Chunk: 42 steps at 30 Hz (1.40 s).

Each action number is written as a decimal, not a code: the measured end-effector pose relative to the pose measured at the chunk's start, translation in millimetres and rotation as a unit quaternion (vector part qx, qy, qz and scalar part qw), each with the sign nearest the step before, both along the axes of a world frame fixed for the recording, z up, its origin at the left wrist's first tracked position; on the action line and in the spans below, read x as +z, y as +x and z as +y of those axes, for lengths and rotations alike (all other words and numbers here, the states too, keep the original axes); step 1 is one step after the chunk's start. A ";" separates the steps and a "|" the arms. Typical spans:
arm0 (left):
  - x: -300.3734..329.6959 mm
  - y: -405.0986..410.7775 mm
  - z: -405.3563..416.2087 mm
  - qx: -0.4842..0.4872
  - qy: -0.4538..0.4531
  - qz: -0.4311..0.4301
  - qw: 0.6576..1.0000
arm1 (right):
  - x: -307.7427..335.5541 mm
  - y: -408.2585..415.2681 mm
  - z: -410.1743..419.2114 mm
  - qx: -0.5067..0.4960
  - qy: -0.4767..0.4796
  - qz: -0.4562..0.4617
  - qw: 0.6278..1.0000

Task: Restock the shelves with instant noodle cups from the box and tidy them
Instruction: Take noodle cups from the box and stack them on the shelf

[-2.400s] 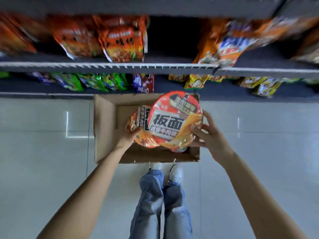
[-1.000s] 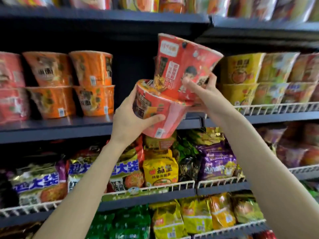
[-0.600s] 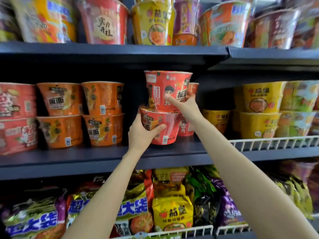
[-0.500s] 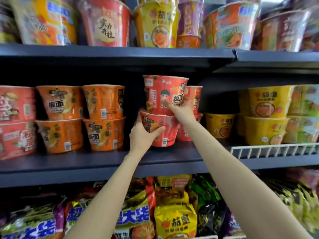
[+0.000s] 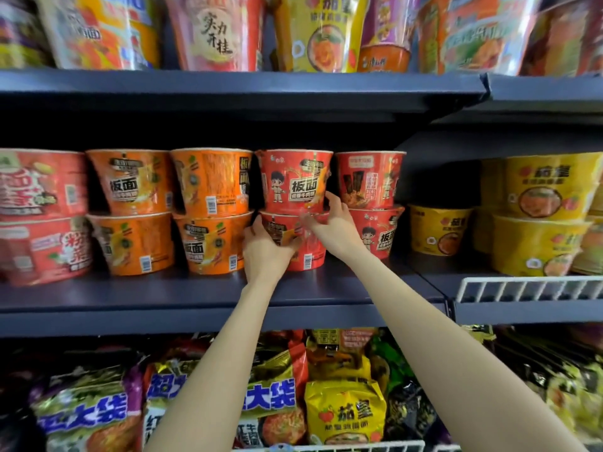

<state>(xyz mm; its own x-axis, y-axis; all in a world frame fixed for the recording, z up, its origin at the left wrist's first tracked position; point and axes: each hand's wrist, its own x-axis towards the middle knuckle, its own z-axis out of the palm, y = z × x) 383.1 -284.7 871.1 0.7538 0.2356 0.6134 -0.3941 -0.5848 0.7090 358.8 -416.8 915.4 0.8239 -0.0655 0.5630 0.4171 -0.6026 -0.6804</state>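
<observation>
Two red noodle cups stand stacked on the dark middle shelf (image 5: 182, 295). The upper red cup (image 5: 293, 181) sits upright on the lower red cup (image 5: 310, 252). My left hand (image 5: 264, 252) wraps the lower cup's left front. My right hand (image 5: 332, 230) touches the seam between both cups on their right side, fingers spread. A second stack of red cups (image 5: 370, 184) stands just to the right, behind my right hand. The box is out of view.
Stacked orange cups (image 5: 208, 210) stand close on the left, more red cups (image 5: 39, 216) beyond them. Yellow cups (image 5: 538, 216) fill the right, behind a white wire rail (image 5: 528, 288). Tall cups line the top shelf (image 5: 228, 89). Noodle bags (image 5: 342, 409) crowd the shelf below.
The two red cups went from held in the air to standing stacked on the shelf, pushed back beside the orange cups. My right hand slid down from the upper cup to the seam.
</observation>
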 end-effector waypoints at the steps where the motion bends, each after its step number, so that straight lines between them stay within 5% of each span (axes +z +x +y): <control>1: 0.0 -7.1 0.1 0.013 0.006 -0.003 1.000 | -5.7 -7.4 -1.9 -0.011 -0.017 -0.027 0.999; 5: -5.7 -57.2 2.0 0.008 0.051 -0.130 0.990 | -31.7 -49.3 -10.3 -0.039 -0.104 -0.179 0.978; 9: -33.6 -104.1 8.8 -0.022 0.099 -0.314 0.944 | -68.1 -103.4 -18.1 -0.053 -0.125 -0.305 0.942; 13: -102.2 -156.9 11.4 -0.102 0.116 -0.341 0.927 | -144.2 -159.5 -25.5 -0.047 -0.116 -0.349 0.929; 17: -212.7 -212.4 19.3 -0.219 0.204 -0.114 0.948 | -259.8 -217.4 -33.2 -0.001 -0.170 -0.243 0.955; 23: -360.8 -289.6 27.5 -0.233 0.211 0.242 0.918 | -442.3 -297.7 -43.9 0.030 -0.177 0.100 0.979; 30: -539.6 -341.0 3.3 -0.161 0.067 0.578 0.797 | -596.4 -366.0 -55.4 0.064 -0.228 0.444 0.864; 35: -711.5 -368.7 -5.9 -0.114 0.056 0.682 0.720 | -711.2 -373.2 -57.3 0.074 -0.246 0.525 0.812; 42: -902.9 -371.3 -10.5 -0.103 0.046 0.687 0.718 | -895.0 -358.9 -49.4 0.037 -0.248 0.532 0.809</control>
